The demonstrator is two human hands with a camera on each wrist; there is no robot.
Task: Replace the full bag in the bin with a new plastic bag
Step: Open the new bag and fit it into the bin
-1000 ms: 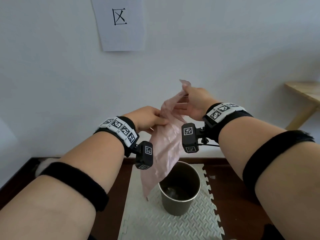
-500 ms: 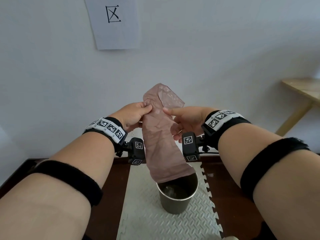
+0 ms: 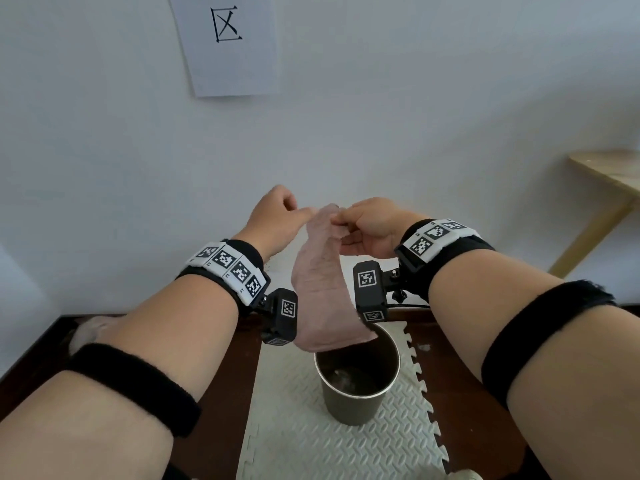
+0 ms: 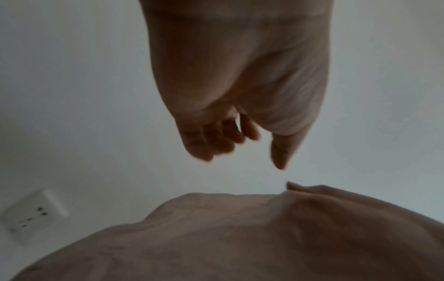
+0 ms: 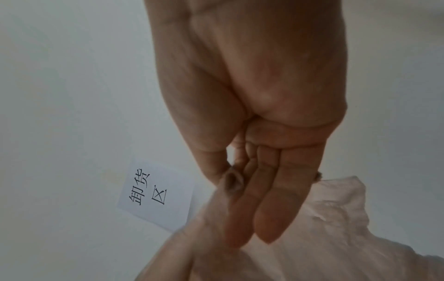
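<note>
A thin pink plastic bag (image 3: 320, 289) hangs crumpled and narrow, its lower end just above the rim of the dark olive bin (image 3: 356, 393). My right hand (image 3: 337, 218) pinches the bag's top edge between thumb and forefinger; the right wrist view shows that right hand (image 5: 231, 182) pinching the film of the bag (image 5: 336, 218). My left hand (image 3: 304, 213) is close beside the top of the bag. In the left wrist view the left hand (image 4: 250, 157) has loosely curled fingers and holds nothing, with a gap to the bag (image 4: 240, 237) below.
The bin stands on a white ribbed foam mat (image 3: 311, 438) over a dark floor, close to a white wall with a paper sign (image 3: 228, 43). A pale bundle (image 3: 88, 334) lies on the floor at left. A wooden table (image 3: 609, 174) juts in at right.
Half a second ago both hands pinched the bag's sides. The left hand has let go, the hands have come together, and the bag now hangs narrower from the right hand's pinch.
</note>
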